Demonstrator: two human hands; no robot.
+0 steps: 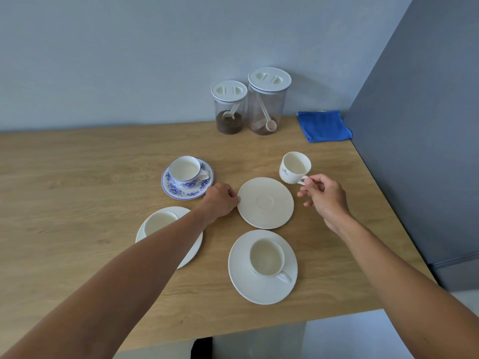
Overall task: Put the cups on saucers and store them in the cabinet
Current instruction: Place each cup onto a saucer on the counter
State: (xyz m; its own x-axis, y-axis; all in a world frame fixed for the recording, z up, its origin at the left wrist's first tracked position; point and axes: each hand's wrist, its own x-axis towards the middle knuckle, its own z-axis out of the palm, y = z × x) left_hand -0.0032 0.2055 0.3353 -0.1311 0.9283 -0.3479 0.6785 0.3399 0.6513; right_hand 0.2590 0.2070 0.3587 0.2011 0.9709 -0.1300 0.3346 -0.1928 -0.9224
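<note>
My right hand [322,196] pinches the handle of a white cup [294,167], held tilted just right of and beyond a bare white saucer [265,203]. My left hand [220,199] grips that saucer's left rim. A blue-flowered cup [185,171] stands on its matching saucer [178,191] at the left rear. In front, a white cup [267,257] sits on a white saucer [261,288]. My left forearm partly hides a third white cup [159,221] on its saucer [193,248].
Two lidded clear jars [229,110] [268,102] with scoops stand at the back of the wooden table [77,193]. A folded blue cloth [324,125] lies at the back right, beside a grey panel [420,151] along the table's right edge.
</note>
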